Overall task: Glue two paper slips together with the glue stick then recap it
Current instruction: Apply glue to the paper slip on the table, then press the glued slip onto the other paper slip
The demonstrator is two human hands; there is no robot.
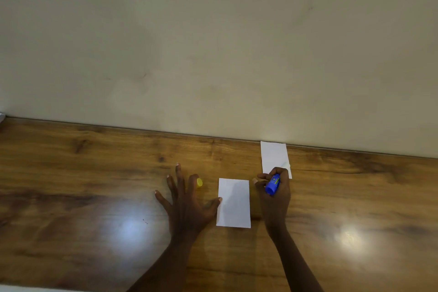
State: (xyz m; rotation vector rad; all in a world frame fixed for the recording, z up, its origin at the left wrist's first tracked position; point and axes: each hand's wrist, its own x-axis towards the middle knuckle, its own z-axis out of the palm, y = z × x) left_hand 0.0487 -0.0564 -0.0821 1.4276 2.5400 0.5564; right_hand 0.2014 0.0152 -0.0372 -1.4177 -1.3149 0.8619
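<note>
the left hand lies flat on the wooden bench with fingers spread wide, gripping nothing; its thumb tip touches the left edge of the near paper slip. just beyond its index finger sits the yellow cap, off the stick and partly hidden by that finger. the right hand is closed around the blue glue stick, whose butt end points back toward the person while the front end is buried under the fingers. that hand overlaps the lower edge of the far paper slip, which lies against the foot of the pale wall. the two slips lie apart, the near one between the hands. bright light patches glare off the bench on both sides.
</note>
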